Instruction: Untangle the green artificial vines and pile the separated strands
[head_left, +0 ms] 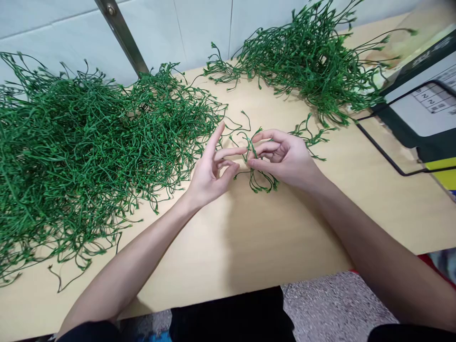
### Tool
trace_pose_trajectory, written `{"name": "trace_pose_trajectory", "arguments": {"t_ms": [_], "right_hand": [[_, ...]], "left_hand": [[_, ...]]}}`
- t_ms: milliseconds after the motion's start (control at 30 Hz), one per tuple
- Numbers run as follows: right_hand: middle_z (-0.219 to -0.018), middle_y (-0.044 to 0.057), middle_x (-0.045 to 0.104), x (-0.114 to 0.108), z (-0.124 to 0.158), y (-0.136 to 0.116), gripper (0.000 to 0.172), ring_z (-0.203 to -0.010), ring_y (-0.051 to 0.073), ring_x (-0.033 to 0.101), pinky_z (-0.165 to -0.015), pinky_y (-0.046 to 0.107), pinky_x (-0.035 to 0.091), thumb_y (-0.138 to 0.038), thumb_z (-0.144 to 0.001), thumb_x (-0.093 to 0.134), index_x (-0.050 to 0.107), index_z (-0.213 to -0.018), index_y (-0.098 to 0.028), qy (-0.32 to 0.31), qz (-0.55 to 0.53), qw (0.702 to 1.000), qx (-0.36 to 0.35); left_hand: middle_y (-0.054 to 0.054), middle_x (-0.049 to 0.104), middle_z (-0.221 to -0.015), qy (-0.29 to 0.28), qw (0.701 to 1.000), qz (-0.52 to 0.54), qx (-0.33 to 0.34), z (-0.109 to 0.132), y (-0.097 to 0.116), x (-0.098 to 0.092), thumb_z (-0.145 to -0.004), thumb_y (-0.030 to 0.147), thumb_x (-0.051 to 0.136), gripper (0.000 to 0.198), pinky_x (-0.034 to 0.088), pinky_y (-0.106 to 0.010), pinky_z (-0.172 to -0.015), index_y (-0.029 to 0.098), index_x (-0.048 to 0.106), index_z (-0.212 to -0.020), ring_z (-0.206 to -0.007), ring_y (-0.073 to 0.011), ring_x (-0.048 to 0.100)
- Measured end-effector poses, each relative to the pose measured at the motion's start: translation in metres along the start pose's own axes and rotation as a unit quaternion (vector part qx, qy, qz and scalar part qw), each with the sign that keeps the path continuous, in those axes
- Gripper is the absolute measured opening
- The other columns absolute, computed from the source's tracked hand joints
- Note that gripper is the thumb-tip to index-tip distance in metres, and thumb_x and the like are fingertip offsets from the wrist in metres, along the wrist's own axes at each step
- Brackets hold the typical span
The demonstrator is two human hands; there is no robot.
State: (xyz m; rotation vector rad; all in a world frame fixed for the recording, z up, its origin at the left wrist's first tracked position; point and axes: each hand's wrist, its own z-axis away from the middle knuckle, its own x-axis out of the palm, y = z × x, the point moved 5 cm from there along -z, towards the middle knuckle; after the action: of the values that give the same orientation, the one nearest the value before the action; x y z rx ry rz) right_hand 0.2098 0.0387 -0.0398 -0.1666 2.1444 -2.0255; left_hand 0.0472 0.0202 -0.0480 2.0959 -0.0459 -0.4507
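Note:
My left hand (213,172) and my right hand (285,159) meet above the middle of a light wooden table (249,237). Between their fingertips is a small green plastic sprig (253,164) with thin curling stems, some hanging down to the table. My right hand pinches the sprig with curled fingers. My left hand pinches it between thumb and middle finger, with the index finger stretched up. A large heap of the same green sprigs (78,156) lies just left of my left hand.
A second heap of green sprigs (306,57) lies at the back right by the white tiled wall. A dark box with a printed label (423,104) and a black wire frame stand at the right edge. A metal bar (123,35) leans on the wall.

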Motion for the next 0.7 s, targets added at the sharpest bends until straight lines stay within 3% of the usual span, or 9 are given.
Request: {"name": "trace_pose_trajectory", "arguments": {"t_ms": [100, 200, 367, 700], "right_hand": [[-0.071, -0.002, 0.069, 0.0, 0.001, -0.001, 0.044, -0.071, 0.016, 0.067, -0.077, 0.032, 0.058, -0.028, -0.063, 0.087, 0.06, -0.098, -0.023, -0.001, 0.013, 1.0, -0.004], [-0.072, -0.002, 0.069, -0.001, 0.001, -0.002, 0.045, -0.072, 0.016, 0.068, -0.076, 0.032, 0.059, -0.029, -0.064, 0.087, 0.06, -0.099, -0.024, 0.003, 0.021, 1.0, -0.015], [-0.073, -0.002, 0.069, 0.001, 0.0, -0.002, 0.044, -0.07, 0.015, 0.068, -0.073, 0.03, 0.059, -0.029, -0.066, 0.085, 0.057, -0.1, -0.024, -0.014, 0.019, 0.999, -0.029], [-0.074, -0.001, 0.069, 0.004, 0.001, 0.001, 0.044, -0.071, 0.015, 0.068, -0.067, 0.028, 0.058, -0.035, -0.069, 0.084, 0.055, -0.101, -0.024, -0.04, 0.009, 0.998, -0.047]], "left_hand": [[-0.007, 0.069, -0.118, 0.005, 1.0, -0.011, -0.009, 0.002, -0.003, 0.0, -0.093, 0.022, 0.059, 0.068, 0.06, -0.03, -0.082, 0.032, 0.021, -0.15, -0.106, -0.0187, 0.071], [-0.006, 0.07, -0.11, 0.001, 0.999, -0.046, -0.005, 0.003, -0.003, 0.0, -0.092, 0.018, 0.061, 0.051, 0.059, -0.028, -0.082, 0.026, 0.039, -0.138, -0.102, -0.0162, 0.07], [-0.003, 0.069, -0.098, 0.001, 0.981, -0.173, 0.083, 0.001, 0.011, 0.0, -0.092, 0.012, 0.059, 0.032, 0.054, -0.027, -0.079, 0.02, 0.057, -0.123, -0.086, -0.0115, 0.064], [-0.004, 0.067, -0.089, 0.026, 0.945, -0.283, 0.161, 0.004, 0.018, 0.003, -0.093, 0.015, 0.06, 0.011, 0.049, -0.029, -0.075, 0.017, 0.062, -0.103, -0.085, -0.015, 0.054]]}}
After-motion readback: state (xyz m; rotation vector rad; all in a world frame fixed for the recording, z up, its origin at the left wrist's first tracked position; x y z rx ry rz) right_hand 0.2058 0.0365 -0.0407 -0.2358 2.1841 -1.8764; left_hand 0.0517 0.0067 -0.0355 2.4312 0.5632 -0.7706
